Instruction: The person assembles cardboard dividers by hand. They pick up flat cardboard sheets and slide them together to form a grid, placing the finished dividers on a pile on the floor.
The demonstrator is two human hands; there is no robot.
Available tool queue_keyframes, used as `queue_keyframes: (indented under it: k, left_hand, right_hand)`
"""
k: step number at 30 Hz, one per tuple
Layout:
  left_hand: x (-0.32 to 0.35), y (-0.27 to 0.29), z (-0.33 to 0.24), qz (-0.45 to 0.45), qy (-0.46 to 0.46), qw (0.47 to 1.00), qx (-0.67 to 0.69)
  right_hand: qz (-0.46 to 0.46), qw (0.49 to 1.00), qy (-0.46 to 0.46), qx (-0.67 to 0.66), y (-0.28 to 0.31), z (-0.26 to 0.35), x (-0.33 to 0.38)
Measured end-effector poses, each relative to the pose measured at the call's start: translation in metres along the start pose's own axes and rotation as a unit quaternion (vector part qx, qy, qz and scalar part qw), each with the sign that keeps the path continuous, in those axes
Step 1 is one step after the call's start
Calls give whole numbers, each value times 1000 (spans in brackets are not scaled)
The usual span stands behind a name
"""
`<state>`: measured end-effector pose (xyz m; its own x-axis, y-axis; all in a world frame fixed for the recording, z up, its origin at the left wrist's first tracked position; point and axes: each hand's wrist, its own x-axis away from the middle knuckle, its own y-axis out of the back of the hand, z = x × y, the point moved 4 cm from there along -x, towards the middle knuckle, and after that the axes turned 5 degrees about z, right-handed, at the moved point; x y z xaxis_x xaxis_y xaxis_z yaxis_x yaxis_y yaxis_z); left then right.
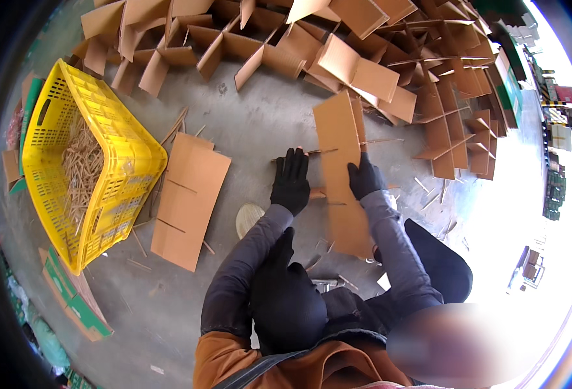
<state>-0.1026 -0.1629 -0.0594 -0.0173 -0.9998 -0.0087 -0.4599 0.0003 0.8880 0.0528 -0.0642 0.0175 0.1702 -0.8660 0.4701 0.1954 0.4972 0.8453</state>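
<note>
A slotted cardboard panel [339, 188] stands tilted in front of me, its lower part slightly blurred. My right hand [367, 177], in a black glove, grips its right edge, with the thumb on the panel's face. Narrow bits of other cardboard [358, 120] show behind it, mostly hidden. Left of the panel is my left hand [291, 181], also black-gloved, its fingers stretched out and close together. I see nothing held in it; its palm side is hidden. Another slotted cardboard sheet [192, 201] lies on the floor farther left.
A yellow plastic crate [114, 162] on the left holds many thin cardboard strips [81, 162]. Assembled cardboard dividers [441, 123] pile up across the far side and right. Loose strips [428, 194] litter the grey floor [169, 298]. A green-and-brown carton piece [75, 295] lies near the crate.
</note>
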Motion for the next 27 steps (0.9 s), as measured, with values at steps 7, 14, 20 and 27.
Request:
queue_keyframes:
  k: [7,14,20,27]
  left_hand:
    - [2,-1,-6,29,13,999,41]
    - [3,-5,4,41,44,998,29]
    - [-10,7,2,-22,43,999,3]
    - [1,-10,6,105,80,991,-17]
  right_hand:
    - [13,1000,19,4,-17,38,-26]
    - [11,1000,14,8,-39,22,-25]
    - [-36,997,-44,45,-59,39,-12]
    - [-6,999,-4,42,-47,46,-14]
